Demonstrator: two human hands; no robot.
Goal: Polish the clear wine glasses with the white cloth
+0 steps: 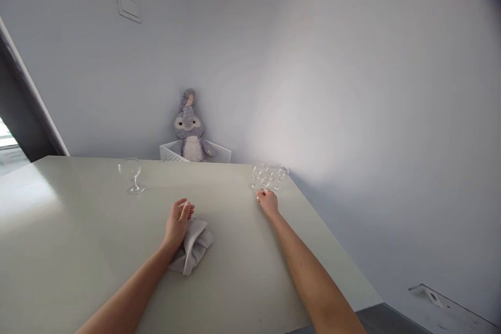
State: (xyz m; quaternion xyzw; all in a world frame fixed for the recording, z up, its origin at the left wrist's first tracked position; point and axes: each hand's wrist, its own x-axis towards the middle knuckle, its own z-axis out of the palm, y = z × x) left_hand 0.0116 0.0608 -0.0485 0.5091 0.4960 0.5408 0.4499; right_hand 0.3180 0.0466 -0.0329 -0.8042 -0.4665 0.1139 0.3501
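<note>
Head view:
- Right hand (268, 204): narrow, fingertips closed at the low part of the near glass (267, 177), at the front of a cluster on the desk (242, 276). Exact grip point too small to confirm.
- Neighbouring glasses (282, 171): close behind and beside the near glass; contact between them cannot be determined.
- Left hand (176, 225): loosely curled, half open, no object seen in the fingers; it lies against the crumpled grey cloth (194, 244).
- Lone glass (135, 188): upright on the left part of the desk, well apart from the cluster.
- Background: plush toy (192, 146) in a white basket (222, 153) beyond the far edge.
- Step in hand, as judged: handling of the near glass at the cluster.
- Requirement, as judged: any shift or release calls for a level foot and clearance from the adjacent rims.
</note>
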